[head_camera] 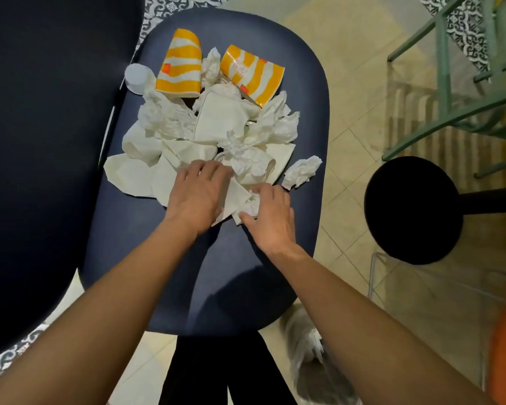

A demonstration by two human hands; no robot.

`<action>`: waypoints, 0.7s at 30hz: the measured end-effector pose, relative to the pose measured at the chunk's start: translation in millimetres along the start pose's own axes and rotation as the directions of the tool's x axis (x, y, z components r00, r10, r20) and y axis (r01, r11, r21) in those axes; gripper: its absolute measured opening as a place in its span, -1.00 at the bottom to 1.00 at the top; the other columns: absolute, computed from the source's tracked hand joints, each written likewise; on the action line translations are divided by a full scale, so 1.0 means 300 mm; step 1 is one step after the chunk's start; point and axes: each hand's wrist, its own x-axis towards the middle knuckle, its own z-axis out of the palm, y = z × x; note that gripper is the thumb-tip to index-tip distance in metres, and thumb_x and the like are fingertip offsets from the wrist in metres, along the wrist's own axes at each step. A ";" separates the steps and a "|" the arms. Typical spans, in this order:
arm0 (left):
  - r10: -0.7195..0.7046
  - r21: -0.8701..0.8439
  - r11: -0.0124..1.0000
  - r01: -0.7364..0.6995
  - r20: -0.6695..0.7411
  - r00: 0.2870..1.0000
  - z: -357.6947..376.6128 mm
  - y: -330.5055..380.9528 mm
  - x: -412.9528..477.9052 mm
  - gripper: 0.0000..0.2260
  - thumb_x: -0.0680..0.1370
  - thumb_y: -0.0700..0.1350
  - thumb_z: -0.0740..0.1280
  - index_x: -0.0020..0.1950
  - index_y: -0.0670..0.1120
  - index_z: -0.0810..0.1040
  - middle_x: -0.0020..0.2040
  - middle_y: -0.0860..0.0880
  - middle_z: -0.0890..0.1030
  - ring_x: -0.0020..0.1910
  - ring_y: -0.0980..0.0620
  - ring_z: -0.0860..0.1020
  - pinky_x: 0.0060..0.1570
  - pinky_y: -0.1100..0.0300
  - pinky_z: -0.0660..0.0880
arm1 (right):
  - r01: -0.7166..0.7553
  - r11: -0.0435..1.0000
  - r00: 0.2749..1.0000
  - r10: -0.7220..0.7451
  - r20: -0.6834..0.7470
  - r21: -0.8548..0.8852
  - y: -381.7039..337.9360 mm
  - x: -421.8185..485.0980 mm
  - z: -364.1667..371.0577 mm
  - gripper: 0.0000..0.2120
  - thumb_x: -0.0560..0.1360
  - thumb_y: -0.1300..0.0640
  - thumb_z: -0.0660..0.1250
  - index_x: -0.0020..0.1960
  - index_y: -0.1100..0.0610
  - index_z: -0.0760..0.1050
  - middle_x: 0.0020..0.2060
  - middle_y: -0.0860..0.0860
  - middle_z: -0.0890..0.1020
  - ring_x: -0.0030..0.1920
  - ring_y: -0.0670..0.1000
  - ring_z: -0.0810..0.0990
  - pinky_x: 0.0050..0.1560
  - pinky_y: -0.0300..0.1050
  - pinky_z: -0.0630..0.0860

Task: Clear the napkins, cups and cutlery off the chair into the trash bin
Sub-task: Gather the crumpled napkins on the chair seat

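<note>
Barely begun: napkins (222, 118) and striped paper cups (180, 65) still litter the chair (216, 273), left hand (197, 194) and right hand (272, 217) lying open-fingered on the nearest ones

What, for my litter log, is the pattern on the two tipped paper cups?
Both paper cups show wavy yellow and white stripes; head view.

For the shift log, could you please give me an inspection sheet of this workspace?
Surface: dark blue chair seat, bare near the front.
Job's things: left striped cup, right striped cup lying on its side, small white cup, heap of napkins; cutlery not made out.
Clutter: one crumpled napkin apart, right of heap.
Grips: left hand and right hand rest on the heap's near edge.
Cables: nothing seen.
Surroundings: tiled floor, black stool, green metal frame.
</note>
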 end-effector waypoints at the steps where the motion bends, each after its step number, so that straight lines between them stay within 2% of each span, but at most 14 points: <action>1: -0.005 -0.006 1.000 0.005 -0.001 1.000 -0.001 -0.003 0.003 -0.46 0.40 -0.07 0.43 0.33 -0.01 0.31 0.30 -0.02 0.37 0.28 -0.10 0.26 0.18 0.09 0.15 | 0.001 1.000 1.000 -0.001 0.009 0.001 0.002 0.003 0.002 -0.56 0.46 0.05 0.36 0.28 0.04 0.31 0.20 0.04 0.38 0.25 0.06 0.29 0.19 -0.05 0.30; 6: 0.011 -0.006 1.000 -0.011 0.029 1.000 -0.012 -0.023 0.004 -0.54 0.40 -0.02 0.44 0.23 -0.03 0.38 0.16 -0.07 0.43 0.16 -0.12 0.32 0.12 0.12 0.16 | -0.005 0.996 0.995 -0.004 0.096 0.087 -0.002 0.009 0.011 -0.58 0.48 0.17 0.33 0.29 0.08 0.30 0.19 0.04 0.36 0.23 0.04 0.29 0.21 -0.08 0.34; 9: 0.033 -0.024 0.999 -0.031 0.079 0.996 -0.014 -0.026 -0.005 -0.56 0.43 0.04 0.41 0.24 -0.05 0.39 0.15 -0.07 0.45 0.16 -0.10 0.33 0.10 0.12 0.19 | -0.022 0.992 0.991 0.005 0.131 0.125 -0.002 0.008 0.011 -0.61 0.47 0.24 0.30 0.26 0.12 0.33 0.18 0.05 0.33 0.22 0.04 0.31 0.21 -0.13 0.33; 11: 0.047 -0.048 0.998 -0.042 0.116 0.992 -0.016 -0.025 -0.012 -0.59 0.46 0.06 0.39 0.23 -0.06 0.40 0.15 -0.06 0.49 0.15 -0.10 0.38 -0.01 0.12 0.25 | -0.014 0.993 0.991 -0.002 0.135 0.118 0.003 -0.002 0.010 -0.67 0.47 0.25 0.27 0.22 0.14 0.35 0.17 0.05 0.32 0.20 0.03 0.31 0.16 -0.17 0.32; 15: 0.036 -0.109 0.994 -0.025 0.095 0.995 -0.035 -0.034 -0.020 -0.72 0.48 0.08 0.36 0.12 0.00 0.47 0.03 0.01 0.58 0.04 -0.07 0.49 -0.25 0.15 0.23 | -0.056 0.981 0.998 0.049 0.043 0.185 0.028 -0.016 -0.010 -0.74 0.48 0.30 0.20 0.14 0.12 0.41 0.12 0.02 0.37 0.13 0.00 0.37 0.05 -0.24 0.27; 18: 0.053 -0.202 0.978 -0.041 0.055 0.997 -0.047 -0.046 -0.024 -0.80 0.48 0.09 0.35 0.03 0.03 0.51 -0.06 0.06 0.57 -0.03 -0.04 0.53 -0.29 0.17 0.26 | -0.089 0.959 0.994 0.104 -0.041 0.270 0.055 -0.007 -0.048 -0.72 0.48 0.34 0.18 0.13 0.10 0.45 0.10 -0.01 0.46 0.08 -0.03 0.43 0.01 -0.31 0.26; 21: 0.080 -0.265 0.962 -0.068 0.033 0.996 -0.057 -0.042 -0.022 -0.80 0.50 0.08 0.33 0.05 0.02 0.54 -0.08 0.05 0.54 -0.06 -0.05 0.53 -0.31 0.17 0.27 | -0.074 0.953 0.980 0.123 -0.154 0.292 0.075 0.020 -0.085 -0.76 0.50 0.30 0.24 0.13 0.10 0.46 0.07 -0.03 0.48 0.06 -0.03 0.46 -0.08 -0.39 0.22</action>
